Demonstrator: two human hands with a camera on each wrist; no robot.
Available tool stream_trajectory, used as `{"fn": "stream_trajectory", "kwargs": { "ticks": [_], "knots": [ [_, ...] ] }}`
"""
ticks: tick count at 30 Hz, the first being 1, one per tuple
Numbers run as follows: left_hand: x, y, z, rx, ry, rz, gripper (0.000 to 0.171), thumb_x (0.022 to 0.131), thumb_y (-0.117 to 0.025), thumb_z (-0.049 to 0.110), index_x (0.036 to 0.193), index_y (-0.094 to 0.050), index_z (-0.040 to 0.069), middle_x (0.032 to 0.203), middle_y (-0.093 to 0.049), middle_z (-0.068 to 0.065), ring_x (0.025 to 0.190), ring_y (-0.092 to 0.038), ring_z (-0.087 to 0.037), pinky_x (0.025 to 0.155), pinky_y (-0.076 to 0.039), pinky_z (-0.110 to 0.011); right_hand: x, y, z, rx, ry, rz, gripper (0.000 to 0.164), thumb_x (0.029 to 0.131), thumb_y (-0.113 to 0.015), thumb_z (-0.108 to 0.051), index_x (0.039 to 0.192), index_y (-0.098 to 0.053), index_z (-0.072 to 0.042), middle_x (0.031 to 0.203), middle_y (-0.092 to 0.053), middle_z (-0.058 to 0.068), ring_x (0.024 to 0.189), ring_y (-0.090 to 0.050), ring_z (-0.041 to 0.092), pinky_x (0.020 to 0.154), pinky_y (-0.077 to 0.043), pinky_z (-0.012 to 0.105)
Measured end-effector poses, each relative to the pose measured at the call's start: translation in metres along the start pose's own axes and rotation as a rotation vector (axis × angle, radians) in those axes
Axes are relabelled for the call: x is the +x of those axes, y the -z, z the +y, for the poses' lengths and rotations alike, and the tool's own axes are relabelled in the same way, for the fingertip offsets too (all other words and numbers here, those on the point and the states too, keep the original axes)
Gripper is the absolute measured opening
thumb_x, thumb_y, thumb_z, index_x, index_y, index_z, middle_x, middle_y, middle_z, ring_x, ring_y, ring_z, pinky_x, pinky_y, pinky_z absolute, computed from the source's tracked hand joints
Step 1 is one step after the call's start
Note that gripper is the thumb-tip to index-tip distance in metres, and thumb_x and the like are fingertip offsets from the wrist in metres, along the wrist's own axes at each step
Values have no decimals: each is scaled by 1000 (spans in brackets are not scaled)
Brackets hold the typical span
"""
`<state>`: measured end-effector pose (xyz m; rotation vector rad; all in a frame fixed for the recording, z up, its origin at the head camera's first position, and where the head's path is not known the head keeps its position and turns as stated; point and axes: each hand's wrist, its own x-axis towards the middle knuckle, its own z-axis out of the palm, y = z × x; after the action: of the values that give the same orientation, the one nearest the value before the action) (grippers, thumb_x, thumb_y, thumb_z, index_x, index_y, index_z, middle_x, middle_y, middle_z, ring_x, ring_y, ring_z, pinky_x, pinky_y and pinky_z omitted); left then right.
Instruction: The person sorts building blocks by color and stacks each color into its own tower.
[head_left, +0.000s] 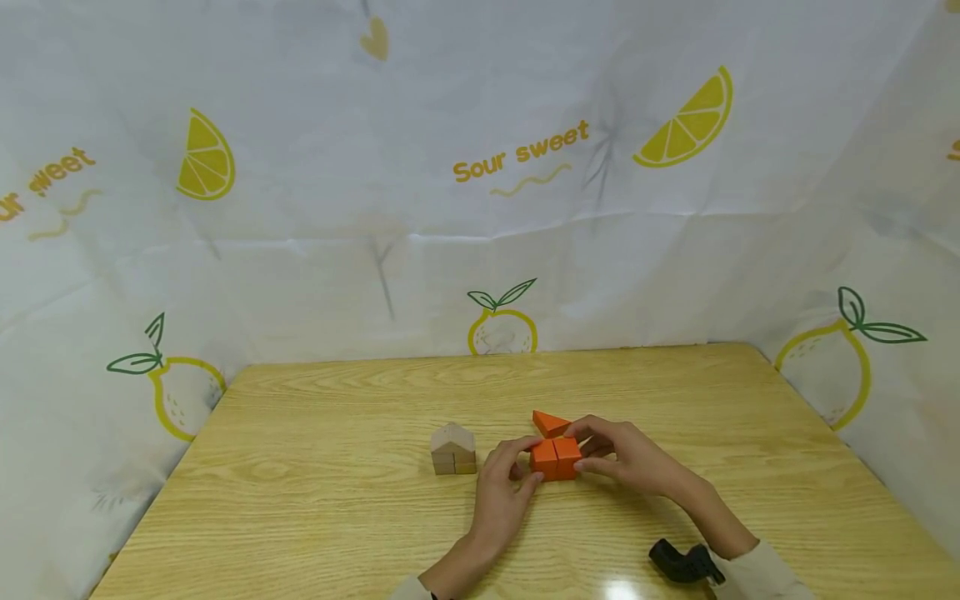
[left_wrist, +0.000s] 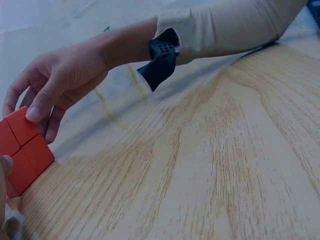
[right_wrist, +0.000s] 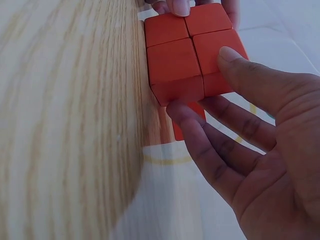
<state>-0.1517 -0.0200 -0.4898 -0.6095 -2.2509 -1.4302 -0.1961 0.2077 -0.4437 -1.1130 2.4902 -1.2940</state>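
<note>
Several orange toy cubes [head_left: 555, 458] stand together on the table, two wide and two high, their faces nearly flush. On the left side my left hand [head_left: 501, 496] pinches them, thumb at the front and fingers at the back. My right hand [head_left: 633, 458] holds the right side; in the right wrist view its thumb presses the front of an upper cube [right_wrist: 215, 52], while the other fingers reach behind. Just behind the stack lies an orange triangular block [head_left: 550, 423], partly hidden by the cubes and the right hand's fingers.
Left of my left hand stands a small house [head_left: 452, 450] of plain wooden blocks with a pointed roof. A black strap-like piece [head_left: 684, 562] hangs at my right wrist. White cloth with lemon prints [head_left: 337, 292] surrounds the wood-grain table [head_left: 315, 517].
</note>
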Motion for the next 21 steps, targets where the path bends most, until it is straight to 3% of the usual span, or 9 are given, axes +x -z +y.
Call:
{"fn": "stream_trajectory", "kwargs": {
  "ticks": [10,21],
  "knots": [
    [0,1,1,-4,18,-5,51,78,-76,-2,123,-61,16,112,-61,3,72,-48,-17,64,-41,-22,1,0,-2,-51,3,18,34,91,-66,-25,122,-56,-13,115,-62,6,93,-63,18,76,-53,33],
    [0,0,-1,2,-11,3,52,77,-76,-3,123,-61,16,111,-61,3,72,-48,-16,64,-41,-22,0,1,-3,-57,-13,18,36,91,-67,-25,122,-57,-11,116,-61,6,94,-63,20,76,-52,34]
  ]
}}
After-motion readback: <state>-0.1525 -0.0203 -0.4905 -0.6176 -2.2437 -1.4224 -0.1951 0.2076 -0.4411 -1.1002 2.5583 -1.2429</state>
